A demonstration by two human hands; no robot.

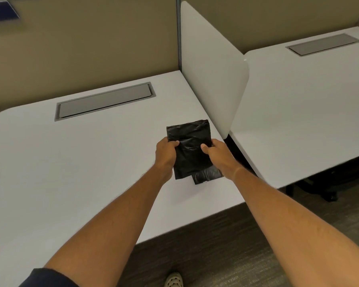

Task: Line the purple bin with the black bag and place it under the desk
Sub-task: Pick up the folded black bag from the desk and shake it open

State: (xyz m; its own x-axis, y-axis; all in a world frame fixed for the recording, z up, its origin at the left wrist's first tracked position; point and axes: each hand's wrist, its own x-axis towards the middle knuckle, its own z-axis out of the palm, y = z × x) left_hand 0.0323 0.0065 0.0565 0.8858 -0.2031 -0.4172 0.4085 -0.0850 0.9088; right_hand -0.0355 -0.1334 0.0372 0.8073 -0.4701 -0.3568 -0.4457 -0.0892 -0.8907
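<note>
The black bag is seen folded flat into a compact packet, held just above the right-hand part of the white desk, close to the white divider panel. Taken from the left: a grey cable hatch is set flush in the desk surface, shut, so its contents cannot be told. The left hand is closed on the packet's left edge, thumb on top and fingers underneath. The packet itself is judged to be very light, thin, soft and rather slippery film, liable to tear if pulled sharply and to cling to itself along the folds; a loose lower layer hangs below the main fold. The right hand is pinched on the right edge in the same manner, so the bag is gripped from both sides. It is judged that the folds would best be shaken out while an edge is kept pinched, and the mouth then found and spread. A second hatch lies shut in the neighbouring desk to the right. The purple bin is not in view, so nothing is recorded of its contents or position; lining is not yet begun.
</note>
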